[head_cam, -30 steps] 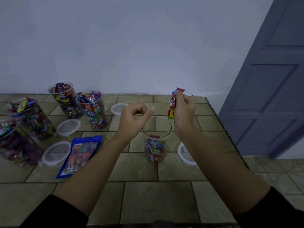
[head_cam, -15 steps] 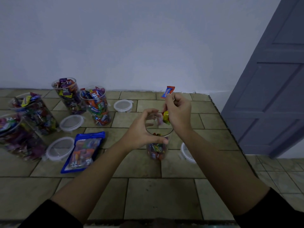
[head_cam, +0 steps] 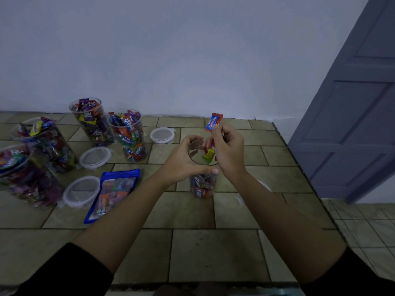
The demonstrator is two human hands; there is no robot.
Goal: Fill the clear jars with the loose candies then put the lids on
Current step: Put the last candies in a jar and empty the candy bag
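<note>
left hand (head_cam: 183, 161) curled round the rim of the clear plastic jar (head_cam: 203, 186), thumb and fingers ringing the mouth. Jar stands upright on the tan tiled counter (head_cam: 192, 253), only the bottom part filled with wrapped candies; one orange wrapper low inside ends in "…ra".

right hand (head_cam: 228, 150) pinches a red-and-blue candy wrapper (head_cam: 213, 122) that sticks up above the jar, print too blurred to read. Same hand holds a yellow wrapped candy (head_cam: 209, 155) just over the jar mouth.

Left of the jar: blue foil candy bag (head_cam: 113, 193), text unreadable; three round clear lids (head_cam: 95, 157); four full jars (head_cam: 130, 135), the nearest showing "relaxa" on several wrappers.
</note>
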